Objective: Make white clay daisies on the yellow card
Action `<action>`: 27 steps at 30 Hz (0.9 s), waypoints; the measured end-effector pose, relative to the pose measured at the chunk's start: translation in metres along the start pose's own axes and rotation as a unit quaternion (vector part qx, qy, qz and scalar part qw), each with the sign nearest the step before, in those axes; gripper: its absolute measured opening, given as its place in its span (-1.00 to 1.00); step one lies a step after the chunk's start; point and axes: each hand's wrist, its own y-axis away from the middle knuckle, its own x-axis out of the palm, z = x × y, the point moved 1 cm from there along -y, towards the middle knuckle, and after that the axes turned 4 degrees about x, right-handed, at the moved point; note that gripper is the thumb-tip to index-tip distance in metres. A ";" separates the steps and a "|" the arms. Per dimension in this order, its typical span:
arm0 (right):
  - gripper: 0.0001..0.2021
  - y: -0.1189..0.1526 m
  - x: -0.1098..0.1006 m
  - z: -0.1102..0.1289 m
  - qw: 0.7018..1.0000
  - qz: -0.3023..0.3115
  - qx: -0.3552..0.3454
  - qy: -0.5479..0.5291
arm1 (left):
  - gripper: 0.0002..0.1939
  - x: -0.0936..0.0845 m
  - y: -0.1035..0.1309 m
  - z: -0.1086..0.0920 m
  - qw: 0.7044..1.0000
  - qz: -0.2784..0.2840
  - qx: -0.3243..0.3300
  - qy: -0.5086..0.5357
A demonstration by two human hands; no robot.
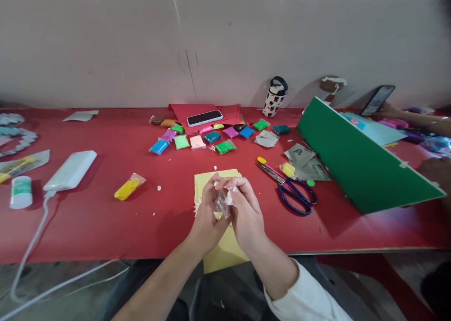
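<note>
Both of my hands meet over a yellow sheet of paper (225, 255) at the table's near edge. My left hand (207, 213) curls round one side of a small clear plastic bag (222, 203). On the bag's other side, my right hand (248, 210) has its fingers bent, with a bit of white material (229, 199) at the fingertips. Small white crumbs lie on the paper's left edge and on the table. Scissors with dark blue handles (296, 194) rest to the right of my hands.
Colourful clay packets (212, 137) and a phone (204, 118) lie beyond my hands. A yellow packet (128, 188) and a white power bank (72, 170) are left. A green board (366, 166) leans at right, near a person's arm holding a phone (378, 100).
</note>
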 end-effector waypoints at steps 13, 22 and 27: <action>-0.95 -0.005 -0.002 0.000 0.994 -0.064 0.059 -0.072 | -0.86 0.004 0.001 -0.010 0.996 -0.056 -0.056 0.045; -0.86 -0.013 -0.024 0.021 0.977 -0.007 -0.037 0.210 | -0.72 -0.016 0.000 -0.002 0.994 -0.089 -0.064 -0.014; -0.79 -0.007 -0.025 0.018 0.921 0.034 0.005 0.387 | -0.59 -0.025 0.002 0.002 0.996 -0.061 -0.055 -0.023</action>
